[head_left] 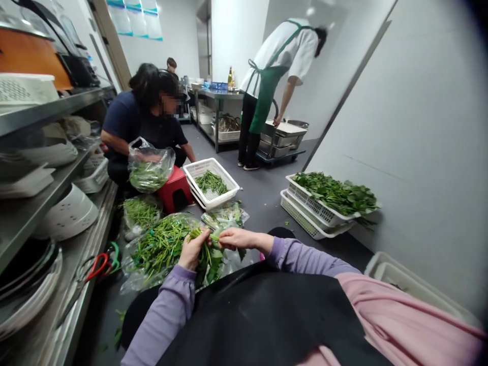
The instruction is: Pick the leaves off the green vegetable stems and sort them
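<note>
My left hand (195, 250) is closed round a bunch of leafy green stems (209, 262), whose leaves hang below the fingers. Close beside it, my right hand (238, 239) pinches part of the same greens at the stem end. Just beyond and to the left of my hands, a large open plastic bag of long green stems (162, 244) lies on the floor. A smaller clear bag with pale stems (225, 215) rests behind my hands. Which vegetable this is, I cannot tell for sure.
A crouching co-worker (143, 114) handles a bag of greens (150, 170) by a red stool (175, 190) and white baskets (211, 183). Leaf-filled baskets (331, 201) stand right. Scissors (97, 267) lie on the left shelf (86, 305). Another person (274, 76) bends over a trolley (282, 152).
</note>
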The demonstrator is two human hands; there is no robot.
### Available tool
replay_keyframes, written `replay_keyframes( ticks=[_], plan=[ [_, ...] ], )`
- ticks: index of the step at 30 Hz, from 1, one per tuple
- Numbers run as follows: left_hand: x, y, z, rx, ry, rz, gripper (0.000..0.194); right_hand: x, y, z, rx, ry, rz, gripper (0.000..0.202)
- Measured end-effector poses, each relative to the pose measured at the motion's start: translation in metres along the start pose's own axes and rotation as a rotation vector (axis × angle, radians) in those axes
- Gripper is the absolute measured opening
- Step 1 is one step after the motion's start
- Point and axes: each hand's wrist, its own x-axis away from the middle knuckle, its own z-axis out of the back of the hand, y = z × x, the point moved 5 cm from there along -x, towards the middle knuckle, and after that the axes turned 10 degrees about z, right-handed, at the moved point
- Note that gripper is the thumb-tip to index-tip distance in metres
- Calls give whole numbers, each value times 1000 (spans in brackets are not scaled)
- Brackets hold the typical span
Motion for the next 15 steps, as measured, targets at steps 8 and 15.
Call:
replay_keyframes(
  ticks=[8,15],
  plan=[
    [8,13,1,-189,23,-179,26,-3,0,-4,159,185,104,20],
    [12,15,-2,-270,93,-286,26,-6,14,-5,79,259,29,21]
  ],
)
